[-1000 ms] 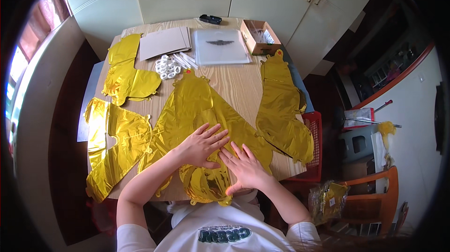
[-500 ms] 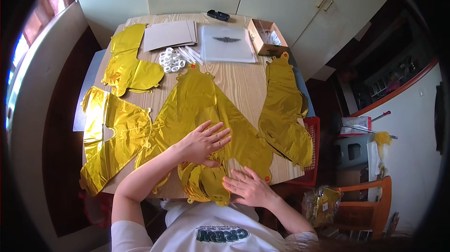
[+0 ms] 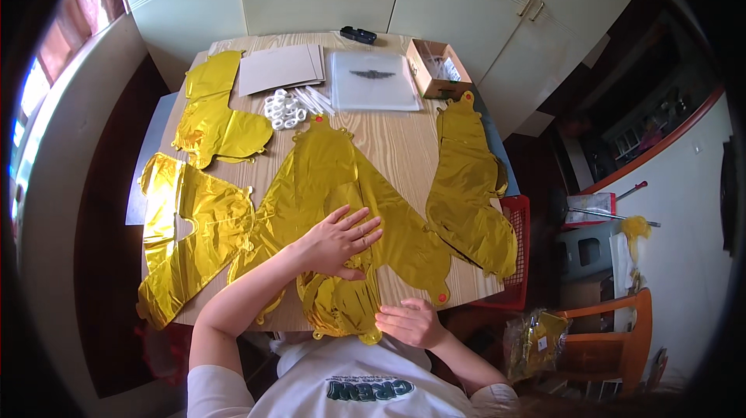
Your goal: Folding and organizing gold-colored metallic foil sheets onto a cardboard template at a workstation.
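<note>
A large gold foil balloon (image 3: pixel 326 161), uninflated, lies spread at the middle of the table, with a red dot at its top and another on its lower right lobe. My left hand (image 3: pixel 342 241) rests flat on it, fingers stretched out. At the near edge, a crumpled, folded part of the foil (image 3: pixel 342 301) bulges toward me. Beside this part is my right hand (image 3: pixel 413 325), its fingers loosely bent and fingertips at the foil's right edge; I see no grip on it. More flat gold foil balloons lie left (image 3: pixel 198 224), far left (image 3: pixel 217 107) and right (image 3: pixel 470 185).
Beyond the foil are white rings (image 3: pixel 285 109), white sticks (image 3: pixel 315 99), grey card sheets (image 3: pixel 281 70), clear plastic sleeves (image 3: pixel 377 80), a cardboard box (image 3: pixel 439 68) and a black object (image 3: pixel 358 35). Right of the table stand a red basket (image 3: pixel 517 247) and a wooden chair (image 3: pixel 633 332) by a bagged foil pack (image 3: pixel 536 344).
My right hand has drawn its spread fingers closer together and shifted slightly right and toward me. My left hand stays on the foil. The whole view has tilted a little.
</note>
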A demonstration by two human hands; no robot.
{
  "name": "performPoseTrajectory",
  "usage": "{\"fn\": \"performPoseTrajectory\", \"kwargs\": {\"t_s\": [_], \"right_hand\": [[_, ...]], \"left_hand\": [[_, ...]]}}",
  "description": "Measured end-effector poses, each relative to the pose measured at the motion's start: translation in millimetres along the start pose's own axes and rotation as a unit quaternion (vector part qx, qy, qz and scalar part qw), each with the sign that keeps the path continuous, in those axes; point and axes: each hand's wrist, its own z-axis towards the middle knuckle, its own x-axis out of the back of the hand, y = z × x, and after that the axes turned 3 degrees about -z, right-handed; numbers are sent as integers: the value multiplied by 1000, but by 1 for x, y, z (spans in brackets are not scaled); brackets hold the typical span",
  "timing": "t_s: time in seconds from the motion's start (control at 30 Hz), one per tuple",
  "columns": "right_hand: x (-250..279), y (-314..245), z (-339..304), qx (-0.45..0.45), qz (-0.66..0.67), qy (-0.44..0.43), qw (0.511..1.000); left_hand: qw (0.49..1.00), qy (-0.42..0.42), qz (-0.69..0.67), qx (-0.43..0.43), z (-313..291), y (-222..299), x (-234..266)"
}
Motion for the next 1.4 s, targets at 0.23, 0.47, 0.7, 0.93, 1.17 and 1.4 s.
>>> {"fn": "performPoseTrajectory", "kwargs": {"t_s": [0.23,0.47,0.7,0.93,1.17,1.4], "right_hand": [[4,1,2,4,25,-16,1000],[8,14,31,-88,77,-62,991],[-1,36,49,-109,6,-102,989],[-6,50,58,-120,-6,-157,980],[-11,48,56,-122,-35,-165,978],[-12,46,55,-120,-71,-169,976]], "left_hand": [[1000,13,-14,-8,-1,-3,-2],[1000,7,-2,-1,-2,0,3],[1000,2,-1,-2,-4,-1,0],[1000,19,-10,2,-4,-1,-3],[1000,20,-4,-4,-5,1,-5],[1000,16,8,0,-5,1,-4]]}}
